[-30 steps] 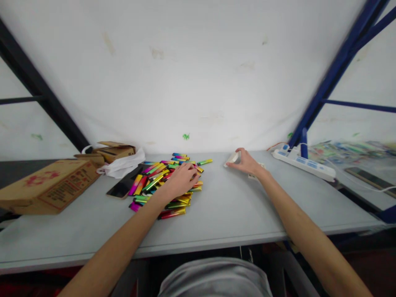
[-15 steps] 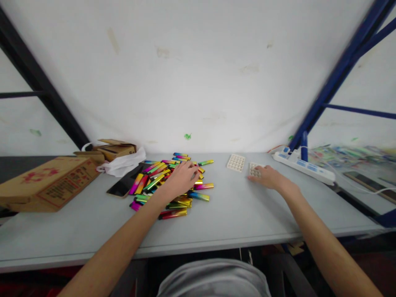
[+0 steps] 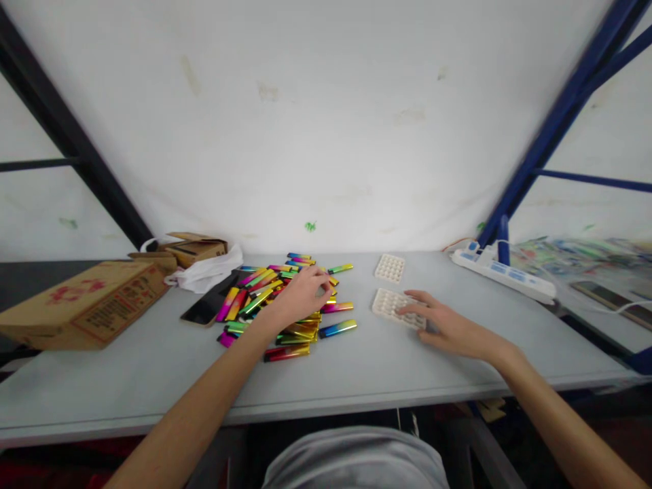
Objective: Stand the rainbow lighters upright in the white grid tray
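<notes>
My left hand [image 3: 304,293] lies over a pile of shiny, rainbow-coloured sticks [image 3: 262,299] that look like lighters. Its fingers curl downward, and whatever is between them is hidden. A blue-and-yellow stick [image 3: 338,329] sits apart at the pile's right side. On the table to the right, my right hand [image 3: 444,326] touches a white tray with rows of small holes [image 3: 386,304]. Its fingers are spread across the tray's right part, and the thumb is at the near corner. Behind it a second white tray [image 3: 390,268] lies flat, apart from both hands.
A black phone [image 3: 206,305] and a white plastic bag [image 3: 208,268] lie left of the pile. Beyond them are a large cardboard box [image 3: 86,302] and a smaller opened one [image 3: 196,250]. A white power strip [image 3: 504,273] runs along the right beside a blue post.
My right hand has brought its tray left and nearer me, and its fingers have spread. The blue-and-yellow stick has shifted slightly right of the pile. My left hand stays over the pile.
</notes>
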The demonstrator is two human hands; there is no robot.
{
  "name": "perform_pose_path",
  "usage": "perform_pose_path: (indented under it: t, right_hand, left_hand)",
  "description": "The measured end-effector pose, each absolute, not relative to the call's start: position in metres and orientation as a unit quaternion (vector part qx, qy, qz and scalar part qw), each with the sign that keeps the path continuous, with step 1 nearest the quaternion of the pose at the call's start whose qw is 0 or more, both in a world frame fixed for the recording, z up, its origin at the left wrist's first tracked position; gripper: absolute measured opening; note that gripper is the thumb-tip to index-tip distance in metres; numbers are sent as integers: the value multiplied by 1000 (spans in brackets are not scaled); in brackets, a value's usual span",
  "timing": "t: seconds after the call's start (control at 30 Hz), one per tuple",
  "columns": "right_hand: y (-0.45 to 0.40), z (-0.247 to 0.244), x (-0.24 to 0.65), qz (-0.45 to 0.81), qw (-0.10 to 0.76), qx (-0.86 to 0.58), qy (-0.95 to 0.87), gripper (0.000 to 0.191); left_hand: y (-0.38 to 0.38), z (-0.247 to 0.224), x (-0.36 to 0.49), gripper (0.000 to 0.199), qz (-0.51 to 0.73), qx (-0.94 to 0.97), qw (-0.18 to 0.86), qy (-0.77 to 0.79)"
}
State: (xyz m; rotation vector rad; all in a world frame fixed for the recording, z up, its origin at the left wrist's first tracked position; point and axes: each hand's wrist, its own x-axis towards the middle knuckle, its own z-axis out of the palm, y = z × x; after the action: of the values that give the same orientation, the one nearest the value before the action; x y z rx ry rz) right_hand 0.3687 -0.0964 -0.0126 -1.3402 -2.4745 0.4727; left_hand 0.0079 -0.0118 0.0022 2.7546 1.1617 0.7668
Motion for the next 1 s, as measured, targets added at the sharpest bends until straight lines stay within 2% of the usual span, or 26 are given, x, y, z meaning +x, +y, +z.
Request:
perform_pose_path:
  t: [0.1, 0.23, 0.47, 0.6, 0.7, 0.83, 1.0]
  right_hand:
    - [-82, -15, 359, 163, 150, -457, -862, 39]
    - [-56, -13, 348, 170, 158, -407, -884, 41]
    - [0, -2, 344, 204, 153, -416, -873, 86]
    - [24, -1, 341, 207, 114, -416, -878, 101]
    - [25, -4, 336, 195, 117, -422, -878, 104]
    - [12, -11, 332, 159, 168, -402, -886, 98]
    - [6, -16, 335, 159, 199, -396, -882, 98]
  left_hand:
    - [-15, 3, 8, 20, 220, 908, 45, 353]
    - [-18, 2, 9, 26, 176, 924, 29, 337]
    - [-19, -2, 10, 21, 150, 941, 2, 303]
    - [-21, -2, 15, 19, 136, 944, -8, 300]
    - [-22, -2, 19, 18, 139, 941, -5, 308]
    - [-22, 1, 21, 24, 149, 938, 28, 313]
    - [-22, 12, 18, 29, 225, 902, 105, 355]
